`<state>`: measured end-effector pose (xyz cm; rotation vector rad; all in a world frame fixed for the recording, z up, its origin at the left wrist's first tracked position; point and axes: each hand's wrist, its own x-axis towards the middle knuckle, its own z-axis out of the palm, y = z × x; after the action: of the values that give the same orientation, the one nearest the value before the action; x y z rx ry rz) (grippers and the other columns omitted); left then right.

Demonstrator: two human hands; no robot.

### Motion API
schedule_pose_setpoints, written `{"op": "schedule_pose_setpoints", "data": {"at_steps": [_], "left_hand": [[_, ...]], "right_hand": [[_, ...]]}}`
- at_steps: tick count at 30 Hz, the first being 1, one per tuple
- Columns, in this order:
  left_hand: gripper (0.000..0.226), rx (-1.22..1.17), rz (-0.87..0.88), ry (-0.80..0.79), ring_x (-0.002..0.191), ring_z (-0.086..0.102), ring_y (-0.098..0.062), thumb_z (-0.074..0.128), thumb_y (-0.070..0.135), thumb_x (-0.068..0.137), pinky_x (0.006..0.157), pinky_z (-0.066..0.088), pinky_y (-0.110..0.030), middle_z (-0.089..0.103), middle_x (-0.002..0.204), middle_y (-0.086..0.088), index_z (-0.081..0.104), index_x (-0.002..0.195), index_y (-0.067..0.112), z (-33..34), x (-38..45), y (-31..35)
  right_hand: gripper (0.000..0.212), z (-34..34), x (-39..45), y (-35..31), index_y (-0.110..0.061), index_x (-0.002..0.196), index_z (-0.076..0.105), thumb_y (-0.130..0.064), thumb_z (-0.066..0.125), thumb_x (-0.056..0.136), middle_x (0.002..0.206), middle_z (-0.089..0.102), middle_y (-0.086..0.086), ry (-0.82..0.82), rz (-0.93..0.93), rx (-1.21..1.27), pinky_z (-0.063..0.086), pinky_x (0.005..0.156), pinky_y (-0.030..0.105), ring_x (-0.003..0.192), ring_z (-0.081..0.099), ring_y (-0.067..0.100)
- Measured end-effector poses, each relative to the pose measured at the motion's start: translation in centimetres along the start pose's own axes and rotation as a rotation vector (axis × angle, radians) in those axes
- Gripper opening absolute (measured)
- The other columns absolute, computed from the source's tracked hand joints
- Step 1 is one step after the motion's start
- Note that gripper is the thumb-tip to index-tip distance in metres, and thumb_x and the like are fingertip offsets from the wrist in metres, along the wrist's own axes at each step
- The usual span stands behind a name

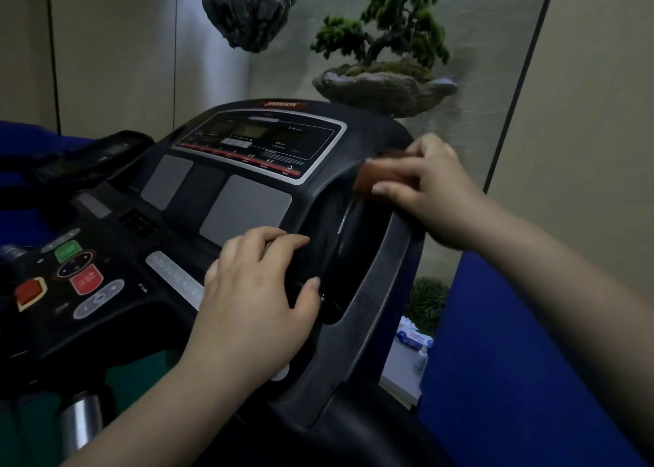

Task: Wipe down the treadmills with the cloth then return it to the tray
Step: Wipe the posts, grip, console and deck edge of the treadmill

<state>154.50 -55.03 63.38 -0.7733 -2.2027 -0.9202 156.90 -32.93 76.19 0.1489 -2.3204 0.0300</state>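
Observation:
A black treadmill console (247,169) with a display panel and coloured buttons fills the middle. My right hand (431,186) holds a folded reddish-brown cloth (371,176) against the console's upper right edge, fingers curled over it. My left hand (258,296) lies flat on the console's lower right part beside a dark cup-holder recess (339,254), fingers relaxed and holding nothing. No tray is in view.
A second treadmill console (88,155) stands at the far left. Behind are a bonsai in a stone-like pot (382,91) and a hanging rock ornament (247,6). A blue panel (513,360) rises at right. Below lie a wipes pack (414,337) and a small bottle (421,360).

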Motion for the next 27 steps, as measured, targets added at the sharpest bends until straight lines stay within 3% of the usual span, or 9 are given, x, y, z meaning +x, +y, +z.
{"op": "schedule_pose_setpoints", "data": {"at_steps": [4,7,11,16,21,27], "left_hand": [[0.057,0.035,-0.062,-0.065,0.133,0.026,-0.011,0.046,0.05,0.086,0.109,0.022,-0.036,0.035,0.143,0.014,0.036,0.141,0.036,-0.1,0.2,0.1],[0.066,0.086,-0.094,-0.102,0.138,0.019,-0.011,0.03,0.058,0.086,0.113,0.016,-0.035,0.025,0.152,0.013,0.024,0.147,0.035,0.0,0.3,-0.1],[0.078,0.141,-0.098,-0.139,0.138,0.024,-0.011,0.012,0.065,0.077,0.116,0.01,-0.035,0.027,0.153,0.012,0.027,0.147,0.032,-0.1,0.2,-0.7],[0.084,0.157,-0.071,-0.152,0.14,0.021,-0.006,0.002,0.069,0.074,0.117,0.005,-0.033,0.028,0.152,0.016,0.032,0.145,0.035,-0.2,-0.2,-1.4],[0.085,0.129,-0.021,-0.159,0.14,0.019,-0.004,0.001,0.071,0.075,0.117,0.003,-0.032,0.028,0.151,0.018,0.034,0.144,0.036,-0.4,-0.7,-1.9],[0.081,0.092,0.015,-0.151,0.141,0.017,-0.003,0.004,0.073,0.077,0.114,-0.001,-0.026,0.028,0.151,0.019,0.033,0.144,0.037,-0.6,-1.0,-2.7]], "right_hand": [[0.044,-0.2,5.7,1.2,-0.032,0.131,0.055,-0.043,0.059,0.089,0.116,0.038,0.014,0.054,0.169,-0.085,0.027,0.102,0.029,0.117,0.036,0.034],[0.045,-0.5,4.6,0.3,-0.032,0.13,0.056,-0.045,0.06,0.087,0.108,0.035,0.008,-0.021,0.108,-0.161,0.027,0.097,0.029,0.115,0.036,0.033],[0.045,-0.2,1.2,-0.6,-0.033,0.128,0.059,-0.043,0.063,0.084,0.104,0.031,0.003,-0.098,-0.06,-0.217,0.027,0.091,0.027,0.11,0.036,0.031],[0.044,-0.3,5.8,-0.5,-0.032,0.131,0.055,-0.042,0.06,0.089,0.118,0.04,0.014,-0.03,0.12,-0.203,0.028,0.1,0.031,0.117,0.036,0.033],[0.042,-0.1,2.2,-1.3,-0.036,0.121,0.063,-0.042,0.069,0.08,0.105,0.04,0.006,-0.175,-0.126,-0.329,0.031,0.085,0.028,0.106,0.04,0.032],[0.044,0.0,6.5,-0.6,-0.029,0.126,0.06,-0.031,0.07,0.083,0.103,0.036,0.004,-0.049,0.036,-0.155,0.025,0.082,0.018,0.106,0.043,0.027]]}}
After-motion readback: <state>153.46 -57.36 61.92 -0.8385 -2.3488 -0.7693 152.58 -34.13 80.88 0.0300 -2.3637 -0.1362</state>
